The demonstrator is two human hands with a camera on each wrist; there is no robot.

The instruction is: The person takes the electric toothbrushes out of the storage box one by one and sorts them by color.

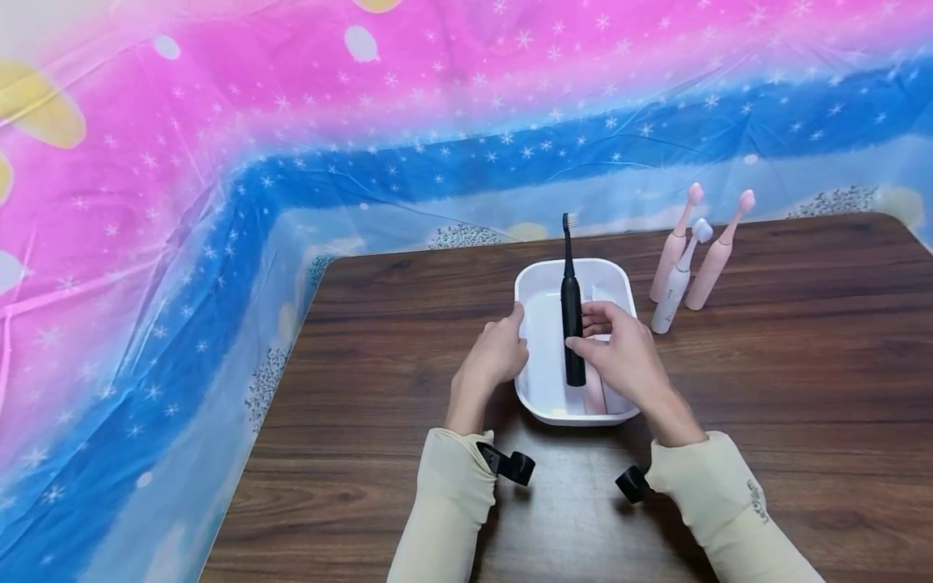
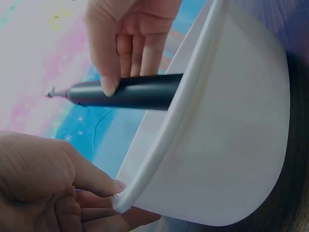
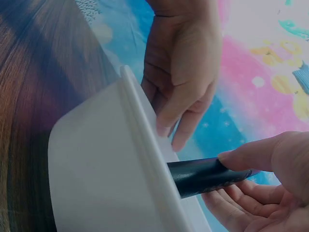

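My right hand (image 1: 619, 348) pinches a black electric toothbrush (image 1: 572, 308) between thumb and fingers, its bristle head up and pointing away from me. The handle's lower end dips inside the rim of a white plastic basin (image 2: 231, 121), as both wrist views show. At the basin's left side, my left hand (image 1: 497, 352) grips the rim, with the thumb on the edge and fingers on the outer wall. A pink toothbrush (image 1: 594, 393) lies inside the basin along its right side, partly hidden by my right hand.
Right of the basin, two pink electric toothbrushes (image 1: 710, 271) (image 1: 669, 263) and a white one (image 1: 672, 300) stand upright on the dark wooden table (image 1: 802, 389). A pink and blue patterned cloth (image 1: 452, 105) hangs behind and left of the table.
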